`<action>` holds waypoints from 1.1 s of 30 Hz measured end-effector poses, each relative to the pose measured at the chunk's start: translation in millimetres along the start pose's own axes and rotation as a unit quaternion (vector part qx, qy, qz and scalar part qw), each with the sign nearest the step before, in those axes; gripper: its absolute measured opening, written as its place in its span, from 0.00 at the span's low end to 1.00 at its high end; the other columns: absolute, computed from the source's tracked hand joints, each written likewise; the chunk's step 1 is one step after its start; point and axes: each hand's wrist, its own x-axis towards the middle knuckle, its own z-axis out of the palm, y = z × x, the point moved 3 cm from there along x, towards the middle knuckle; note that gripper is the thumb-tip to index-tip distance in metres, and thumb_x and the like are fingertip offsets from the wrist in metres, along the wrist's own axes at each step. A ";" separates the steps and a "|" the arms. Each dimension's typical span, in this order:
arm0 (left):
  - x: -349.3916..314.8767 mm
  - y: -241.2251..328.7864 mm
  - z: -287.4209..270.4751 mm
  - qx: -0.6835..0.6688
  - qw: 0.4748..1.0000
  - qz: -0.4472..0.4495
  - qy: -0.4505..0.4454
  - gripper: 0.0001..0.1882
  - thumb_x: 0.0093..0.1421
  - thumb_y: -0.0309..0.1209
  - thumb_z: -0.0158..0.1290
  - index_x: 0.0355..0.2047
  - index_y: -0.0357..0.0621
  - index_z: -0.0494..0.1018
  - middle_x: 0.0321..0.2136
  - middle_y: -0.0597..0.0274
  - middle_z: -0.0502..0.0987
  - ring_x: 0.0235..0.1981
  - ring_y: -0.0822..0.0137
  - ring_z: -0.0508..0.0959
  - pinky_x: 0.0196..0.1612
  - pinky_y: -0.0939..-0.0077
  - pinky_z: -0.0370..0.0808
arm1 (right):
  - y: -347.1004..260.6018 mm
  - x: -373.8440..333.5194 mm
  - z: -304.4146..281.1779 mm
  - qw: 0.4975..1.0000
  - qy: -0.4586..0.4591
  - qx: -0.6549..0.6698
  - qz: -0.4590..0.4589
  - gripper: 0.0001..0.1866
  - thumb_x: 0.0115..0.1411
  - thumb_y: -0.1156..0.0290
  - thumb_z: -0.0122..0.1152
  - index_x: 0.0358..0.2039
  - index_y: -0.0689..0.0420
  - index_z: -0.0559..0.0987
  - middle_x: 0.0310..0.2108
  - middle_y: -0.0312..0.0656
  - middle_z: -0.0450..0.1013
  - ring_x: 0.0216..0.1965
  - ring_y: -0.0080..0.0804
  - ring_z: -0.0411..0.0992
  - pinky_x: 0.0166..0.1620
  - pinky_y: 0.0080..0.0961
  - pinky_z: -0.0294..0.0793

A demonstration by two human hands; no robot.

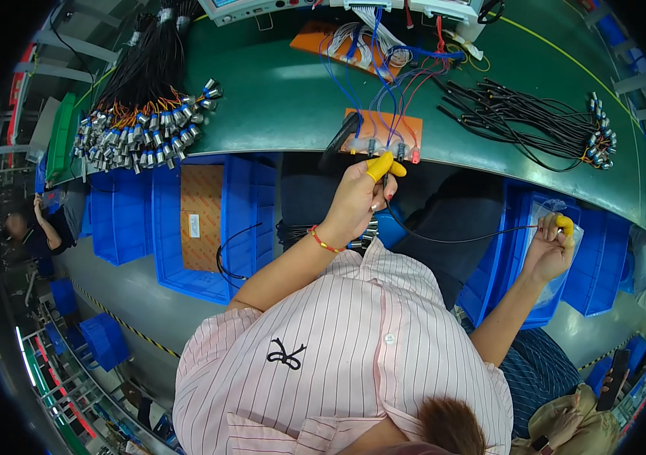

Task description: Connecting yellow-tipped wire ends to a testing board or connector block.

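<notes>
My left hand, with yellow finger cots, is closed on one end of a thin black cable. Its fingertips are at the front edge of an orange board that carries a row of small sockets. Whether the cable's tip sits in a socket is hidden by the fingers. The cable sags across my lap to my right hand, which pinches its other end, where a short reddish wire shows. Blue, white and red wires run from the board to a second orange board behind it.
On the green bench lies a big bundle of black cables with metal connectors at left. Another cable bundle is at right. Instruments stand at the back. Blue bins are below the bench edge. Other people sit nearby.
</notes>
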 end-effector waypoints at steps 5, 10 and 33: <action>-0.4 -6.0 6.0 0.003 0.999 0.030 0.013 0.14 0.70 0.37 0.42 0.36 0.38 0.71 0.15 0.67 0.68 0.11 0.83 0.58 0.17 0.90 0.56 | -8.4 -1.7 -10.0 1.000 0.018 0.023 -0.004 0.12 0.48 0.71 0.48 0.29 0.65 0.74 0.19 0.36 0.56 0.25 0.26 0.52 0.34 0.24 0.53; -3.6 -9.2 3.2 -0.017 0.999 0.030 -0.004 0.12 0.69 0.35 0.44 0.36 0.39 0.70 0.18 0.67 0.69 0.15 0.81 0.62 0.18 0.89 0.58 | -20.7 -3.4 -25.3 0.999 0.034 0.030 -0.017 0.09 0.47 0.70 0.49 0.24 0.63 0.72 0.18 0.35 0.55 0.24 0.26 0.52 0.35 0.26 0.54; 73.3 22.9 113.2 0.317 0.933 0.127 -0.115 0.34 0.60 0.17 0.44 0.65 0.32 0.45 0.64 0.46 0.52 0.61 0.57 0.66 0.60 0.68 0.66 | -88.0 168.4 -104.0 0.992 0.042 0.093 -0.073 0.21 0.47 0.69 0.46 0.39 0.69 0.76 0.20 0.38 0.59 0.26 0.30 0.54 0.38 0.28 0.55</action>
